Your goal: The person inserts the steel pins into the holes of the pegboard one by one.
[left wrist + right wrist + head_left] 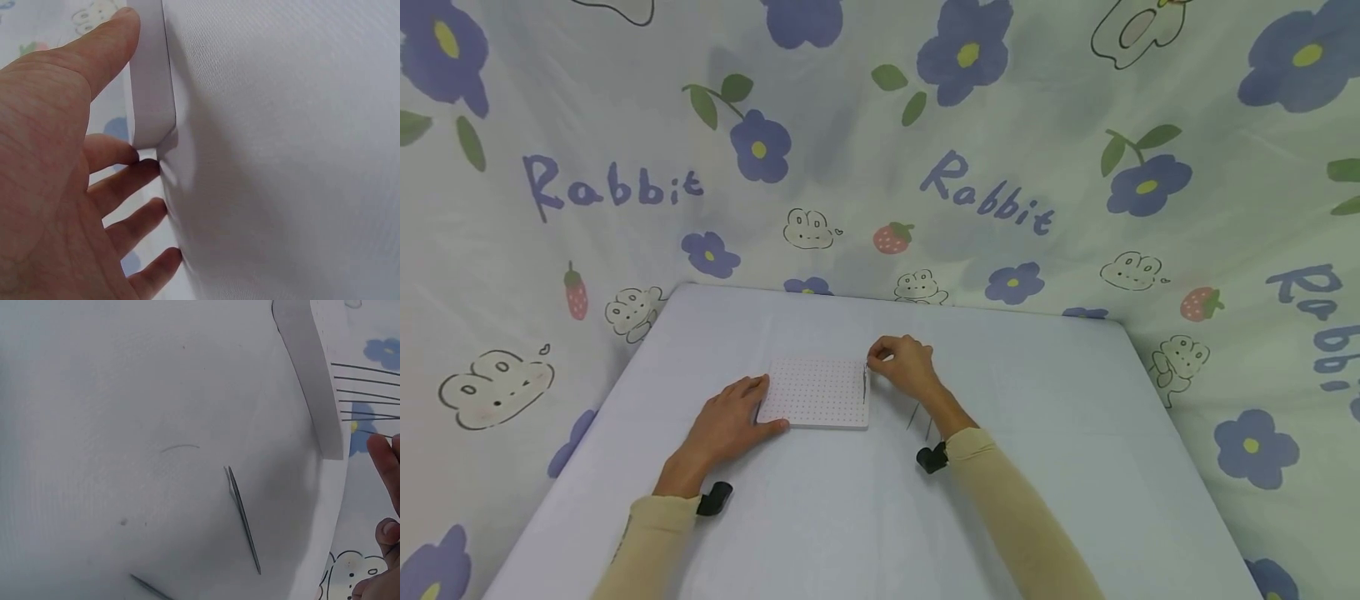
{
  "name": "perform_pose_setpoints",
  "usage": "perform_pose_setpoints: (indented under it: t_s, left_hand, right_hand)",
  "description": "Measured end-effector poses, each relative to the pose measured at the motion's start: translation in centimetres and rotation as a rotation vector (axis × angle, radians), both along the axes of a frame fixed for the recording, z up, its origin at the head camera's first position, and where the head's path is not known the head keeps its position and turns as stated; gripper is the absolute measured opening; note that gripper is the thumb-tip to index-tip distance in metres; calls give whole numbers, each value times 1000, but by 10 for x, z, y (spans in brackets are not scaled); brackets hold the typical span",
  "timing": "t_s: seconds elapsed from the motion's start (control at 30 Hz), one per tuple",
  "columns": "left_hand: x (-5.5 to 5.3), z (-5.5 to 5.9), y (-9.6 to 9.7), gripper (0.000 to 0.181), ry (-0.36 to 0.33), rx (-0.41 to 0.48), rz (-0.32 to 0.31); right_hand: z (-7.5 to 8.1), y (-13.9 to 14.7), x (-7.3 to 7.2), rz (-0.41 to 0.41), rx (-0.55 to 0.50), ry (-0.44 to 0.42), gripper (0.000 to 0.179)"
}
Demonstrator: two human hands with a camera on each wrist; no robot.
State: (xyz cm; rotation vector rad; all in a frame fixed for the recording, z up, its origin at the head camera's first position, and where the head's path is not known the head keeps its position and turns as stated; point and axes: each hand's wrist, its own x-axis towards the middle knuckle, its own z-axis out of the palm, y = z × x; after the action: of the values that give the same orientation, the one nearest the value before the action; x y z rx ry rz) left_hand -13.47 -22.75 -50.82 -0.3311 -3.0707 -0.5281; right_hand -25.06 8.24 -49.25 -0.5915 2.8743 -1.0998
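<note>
A white board dotted with small holes lies on the table. My left hand rests spread at its left side, with the thumb on the near edge and the other fingers along the left edge. Above the board's far right corner, my right hand pinches a thin metal pin between thumb and forefinger; its tip is too small to make out. In the right wrist view, several thin metal pins stand in a row from the board, close to the fingertips.
Two loose metal pins lie on the white table right of the board, below my right forearm. One loose pin also shows in the right wrist view. A patterned curtain hangs behind the table.
</note>
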Motion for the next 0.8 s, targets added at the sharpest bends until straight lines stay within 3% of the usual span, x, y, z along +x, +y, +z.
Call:
perform_pose_setpoints:
  t_s: [0.57, 0.8]
  left_hand:
    - [-1, 0, 1, 91, -13, 6, 1]
    - [-1, 0, 0, 92, -16, 8, 2]
  right_hand:
    - [-1, -6, 1, -15, 170, 2, 6]
    - [-2, -7, 1, -17, 161, -1, 7]
